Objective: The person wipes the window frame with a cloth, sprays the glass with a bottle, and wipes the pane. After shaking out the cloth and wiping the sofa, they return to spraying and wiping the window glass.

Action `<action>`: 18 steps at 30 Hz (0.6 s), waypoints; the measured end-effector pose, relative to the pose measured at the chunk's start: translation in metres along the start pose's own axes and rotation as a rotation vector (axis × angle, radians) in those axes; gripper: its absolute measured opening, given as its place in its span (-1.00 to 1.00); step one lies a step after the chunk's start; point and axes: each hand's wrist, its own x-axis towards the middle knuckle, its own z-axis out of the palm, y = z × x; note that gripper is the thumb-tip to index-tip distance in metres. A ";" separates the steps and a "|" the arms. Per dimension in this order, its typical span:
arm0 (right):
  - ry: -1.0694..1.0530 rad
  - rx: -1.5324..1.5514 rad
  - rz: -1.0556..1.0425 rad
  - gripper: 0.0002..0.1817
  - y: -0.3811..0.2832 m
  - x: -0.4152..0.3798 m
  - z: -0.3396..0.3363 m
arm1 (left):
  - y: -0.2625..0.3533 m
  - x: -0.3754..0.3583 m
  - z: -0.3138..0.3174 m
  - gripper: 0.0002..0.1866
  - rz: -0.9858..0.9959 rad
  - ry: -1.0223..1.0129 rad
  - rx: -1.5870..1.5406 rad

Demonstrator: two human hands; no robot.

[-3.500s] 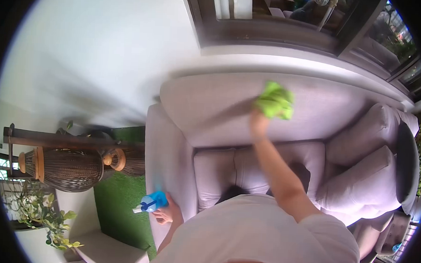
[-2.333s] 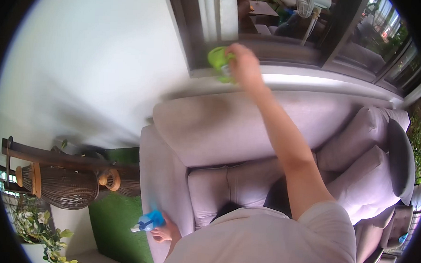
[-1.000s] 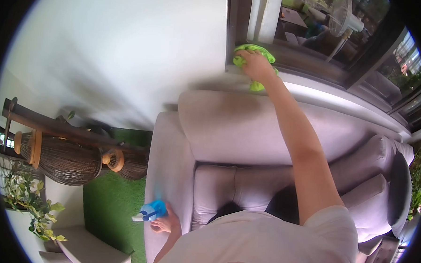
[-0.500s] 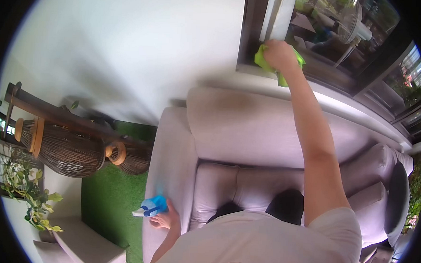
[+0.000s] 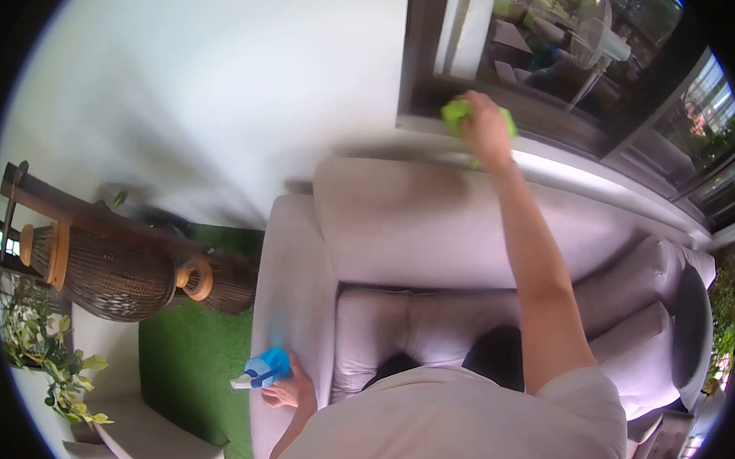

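Observation:
My right hand reaches out to the lower edge of the dark window frame, its fingers closed on a bright green cloth. Part of the cloth sticks out on both sides of the hand. Down at the left, my left hand is at the arm of the sofa, with thumb and fingers around a blue spray bottle. The bottle's white nozzle points left over the sofa arm's edge. My palm side is partly hidden.
The sofa's backrest runs under the window, with cushions at the right. Large woven lamps stand to the left over green carpet. A leafy plant is at lower left. Behind the glass shows a fan.
My right hand has moved down a little with the green cloth, from the inner frame to its lower edge. The view has shifted slightly; my left hand stays at the spray bottle.

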 end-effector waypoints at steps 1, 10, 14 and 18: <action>-0.062 0.086 -0.106 -0.63 -0.020 -0.002 0.007 | -0.002 0.000 0.001 -0.07 0.003 0.001 -0.011; -0.278 -0.061 -0.125 -0.64 0.005 -0.035 -0.012 | -0.019 0.003 0.033 -0.08 0.027 0.162 0.067; -0.429 -0.563 0.412 -0.71 0.083 -0.038 -0.125 | -0.004 0.000 0.005 -0.09 0.028 0.012 -0.007; -0.094 -0.524 0.674 -0.60 0.165 -0.046 -0.194 | 0.000 0.001 0.003 -0.09 0.009 -0.005 0.028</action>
